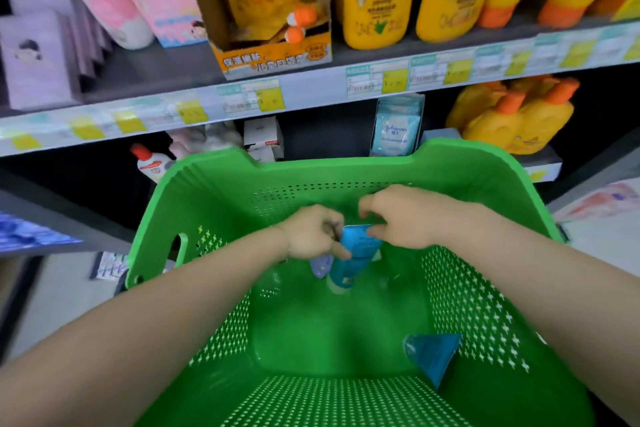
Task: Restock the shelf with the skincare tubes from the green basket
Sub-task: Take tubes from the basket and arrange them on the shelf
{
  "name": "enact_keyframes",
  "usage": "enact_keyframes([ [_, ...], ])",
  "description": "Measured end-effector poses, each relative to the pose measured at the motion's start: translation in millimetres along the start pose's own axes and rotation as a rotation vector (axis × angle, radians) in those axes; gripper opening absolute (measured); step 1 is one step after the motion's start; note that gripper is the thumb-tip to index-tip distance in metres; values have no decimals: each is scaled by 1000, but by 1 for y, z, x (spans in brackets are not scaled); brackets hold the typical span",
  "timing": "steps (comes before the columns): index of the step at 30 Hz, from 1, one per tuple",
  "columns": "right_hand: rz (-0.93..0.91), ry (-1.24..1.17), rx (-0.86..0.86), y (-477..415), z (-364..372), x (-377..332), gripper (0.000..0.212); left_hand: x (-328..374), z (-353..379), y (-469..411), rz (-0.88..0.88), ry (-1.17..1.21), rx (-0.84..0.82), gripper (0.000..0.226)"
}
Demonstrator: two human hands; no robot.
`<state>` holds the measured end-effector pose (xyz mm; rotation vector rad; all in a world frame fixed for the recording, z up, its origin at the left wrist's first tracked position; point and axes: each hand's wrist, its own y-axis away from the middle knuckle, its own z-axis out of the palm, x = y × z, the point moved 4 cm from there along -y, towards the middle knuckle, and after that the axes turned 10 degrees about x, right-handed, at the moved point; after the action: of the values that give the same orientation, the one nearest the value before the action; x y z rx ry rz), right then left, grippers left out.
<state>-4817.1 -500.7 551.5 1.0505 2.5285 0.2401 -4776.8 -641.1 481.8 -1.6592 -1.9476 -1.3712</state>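
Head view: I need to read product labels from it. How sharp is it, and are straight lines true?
Head view: blurred throughout, so the yellow-and-white price tags are unreadable; the wide-angle lens bows the grey shelf edge; the blue plastic tube gripped in the green perforated basket is smeared; lighting looks even.

Grey store shelving point(156, 80) with yellow-and-white price labels point(394, 80) along its edges fills the far side; pale floor point(69, 305) shows at near left.
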Motion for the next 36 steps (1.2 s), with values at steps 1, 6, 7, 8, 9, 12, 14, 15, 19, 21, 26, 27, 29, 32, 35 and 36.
enact_keyframes([
  [1,-22,4,30,1,-3,-3,21,4,-6,5,-1,48,5,20],
  [6,-110,5,172,7,-35,-17,22,22,-34,27,24,216,42,19],
  [7,-125,-1,194,8,-43,-20,25,25,-40,31,45,232,65,20],
  [8,-136,-2,217,9,-50,-24,28,29,-45,35,71,248,95,20],
  [9,-142,-4,244,11,-57,-28,29,32,-50,39,102,272,131,21],
  [12,-133,-37,327,14,-82,-40,33,45,-65,54,181,350,244,38],
  [14,-123,-77,375,16,-101,-48,36,57,-74,66,261,327,316,47],
  [15,-117,-89,403,16,-110,-53,37,64,-78,72,299,291,355,51],
  [19,-100,-142,531,20,-152,-75,40,87,-89,94,364,295,524,74],
  [21,-70,-135,565,24,-170,-84,41,96,-95,102,348,353,609,81],
  [26,117,-222,644,29,-206,-91,32,114,-103,120,334,374,781,76],
  [27,146,-251,644,28,-212,-92,25,119,-103,123,342,370,796,74],
  [29,183,-327,653,27,-225,-94,18,130,-105,130,378,347,843,67],
  [32,207,-416,696,29,-244,-100,14,146,-114,137,426,321,952,55],
  [35,163,-429,758,37,-261,-110,20,158,-126,145,484,357,1000,47],
  [36,140,-457,778,40,-266,-112,23,162,-131,148,500,367,1005,44],
])
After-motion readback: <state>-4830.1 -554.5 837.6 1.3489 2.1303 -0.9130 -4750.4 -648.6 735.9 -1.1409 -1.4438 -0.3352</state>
